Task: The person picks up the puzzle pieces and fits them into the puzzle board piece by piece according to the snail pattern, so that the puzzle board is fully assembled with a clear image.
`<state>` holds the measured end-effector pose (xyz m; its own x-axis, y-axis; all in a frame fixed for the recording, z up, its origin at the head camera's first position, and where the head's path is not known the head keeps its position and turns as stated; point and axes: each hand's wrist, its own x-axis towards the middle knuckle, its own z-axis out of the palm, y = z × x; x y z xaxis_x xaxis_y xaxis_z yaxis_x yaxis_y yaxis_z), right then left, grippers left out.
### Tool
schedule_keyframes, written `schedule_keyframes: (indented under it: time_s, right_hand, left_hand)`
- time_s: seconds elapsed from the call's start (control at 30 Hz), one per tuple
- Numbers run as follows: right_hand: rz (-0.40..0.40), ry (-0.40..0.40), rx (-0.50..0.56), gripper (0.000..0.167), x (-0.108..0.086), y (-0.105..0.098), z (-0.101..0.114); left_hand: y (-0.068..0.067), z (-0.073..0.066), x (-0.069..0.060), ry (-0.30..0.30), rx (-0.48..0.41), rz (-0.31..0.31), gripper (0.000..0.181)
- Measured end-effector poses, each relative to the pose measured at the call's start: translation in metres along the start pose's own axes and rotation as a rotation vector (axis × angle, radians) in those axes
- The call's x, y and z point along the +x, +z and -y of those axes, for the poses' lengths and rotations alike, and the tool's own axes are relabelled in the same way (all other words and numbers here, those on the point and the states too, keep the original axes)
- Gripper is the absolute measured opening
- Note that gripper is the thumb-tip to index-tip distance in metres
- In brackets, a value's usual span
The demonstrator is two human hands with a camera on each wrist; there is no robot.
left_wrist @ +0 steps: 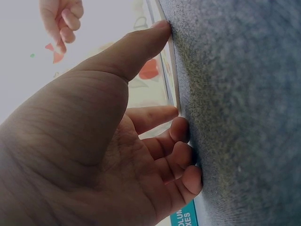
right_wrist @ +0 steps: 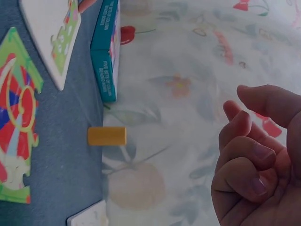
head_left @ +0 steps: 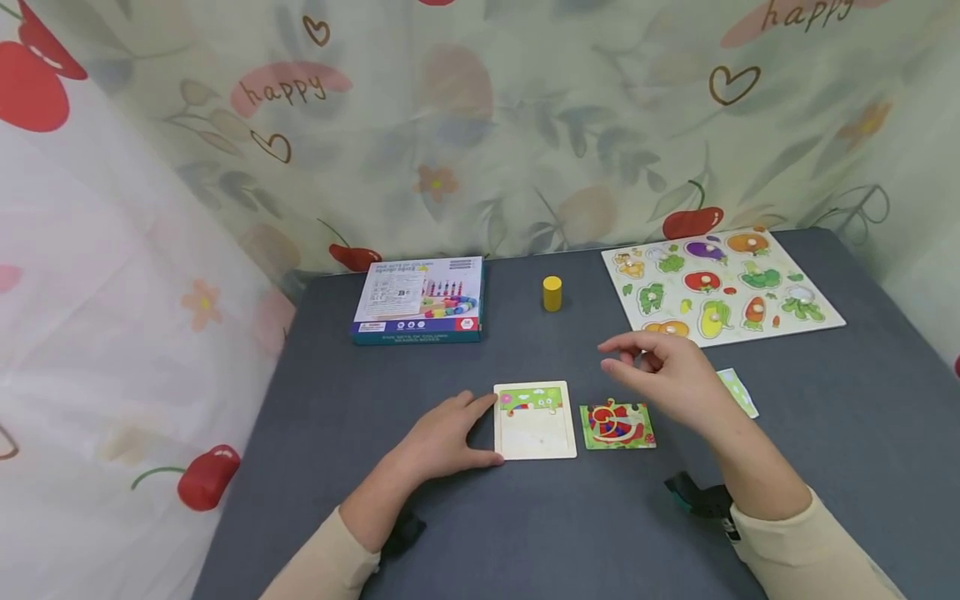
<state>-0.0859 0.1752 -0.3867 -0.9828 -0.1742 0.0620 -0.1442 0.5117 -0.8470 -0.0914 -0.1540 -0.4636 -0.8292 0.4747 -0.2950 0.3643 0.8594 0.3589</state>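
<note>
The pale puzzle tray (head_left: pixel 536 439) is set on the grey bench (head_left: pixel 450 533), with a green printed strip (head_left: pixel 534 399) across its top. Its left edge is touched by the thumb and index finger of the left hand (head_left: pixel 442 440), the fingers spread apart. Just to the tray's right, a red-and-green puzzle section (head_left: pixel 618 426) is laid flat. The right hand (head_left: pixel 671 379) is raised above the bench, its fingers loosely bent around nothing. By the right wrist a green card (head_left: pixel 738 393) is partly covered, so its full shape cannot be told. Farther back, a yellow cylinder (head_left: pixel 552 293) is stood upright.
</note>
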Motion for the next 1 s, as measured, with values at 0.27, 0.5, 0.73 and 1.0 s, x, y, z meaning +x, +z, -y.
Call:
schedule_keyframes:
  time_s: [0.27, 0.5, 0.73, 1.0]
  right_hand:
    - [-0.004, 0.042, -0.028, 0.028, -0.013, 0.0, -0.01]
    - [-0.008, 0.086, 0.021, 0.029, -0.026, 0.011, -0.034]
    - [0.033, 0.114, 0.074, 0.031, -0.026, 0.024, -0.055]
    - [0.113, 0.12, 0.067, 0.033, -0.018, 0.039, -0.075]
  left_hand:
    - [-0.003, -0.001, -0.003, -0.004, -0.012, -0.002, 0.094]
    - [-0.003, -0.001, -0.002, 0.012, 0.001, -0.004, 0.094]
    - [-0.003, -0.001, -0.002, 0.018, 0.011, -0.007, 0.094]
    - [-0.001, -0.001, -0.002, 0.011, 0.005, -0.003, 0.094]
